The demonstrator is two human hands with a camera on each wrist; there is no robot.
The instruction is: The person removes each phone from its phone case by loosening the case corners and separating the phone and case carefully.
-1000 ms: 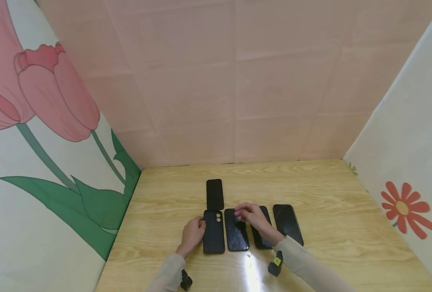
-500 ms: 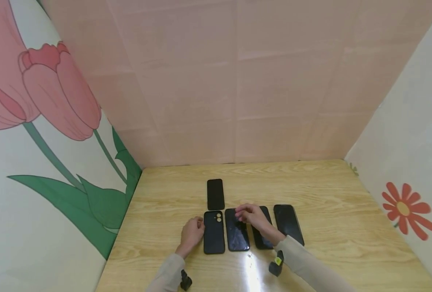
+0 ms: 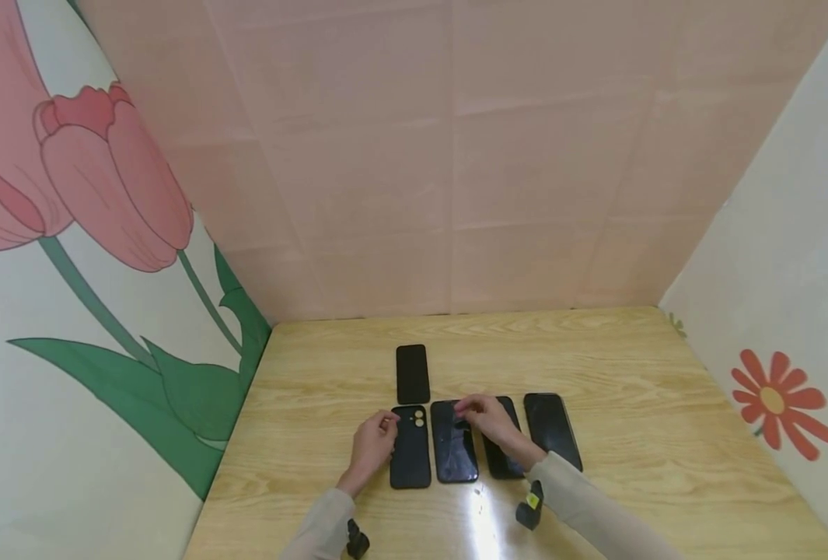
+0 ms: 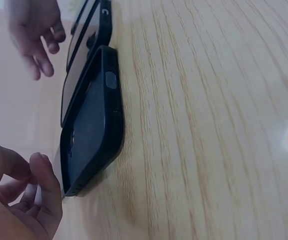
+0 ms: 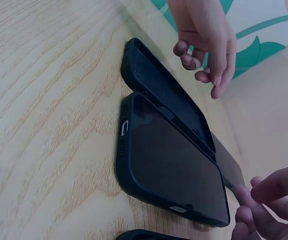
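An empty black phone case (image 3: 410, 459) lies hollow side up, its camera holes at the top right. My left hand (image 3: 374, 445) hovers at its upper left edge, fingers loosely bent and holding nothing; the left wrist view shows this hand (image 4: 26, 200) beside the case (image 4: 91, 125). Right of the case lies a dark-screened phone (image 3: 453, 455) in a black cover. Above its top end is my right hand (image 3: 490, 420), fingers loosely bent and empty. In the right wrist view the right hand (image 5: 276, 207) is beyond the phone's far end (image 5: 174, 160).
Two more dark phones lie to the right, one (image 3: 501, 459) partly under the right hand and one (image 3: 552, 428) farther out. A thin black slab (image 3: 412, 373) lies behind the case. Printed cloths surround the wooden table (image 3: 623, 373) at the back and sides.
My left hand has shifted slightly right, its fingertips now over the case's upper left edge. The right hand has moved a little right. The phones and the case stay in place.
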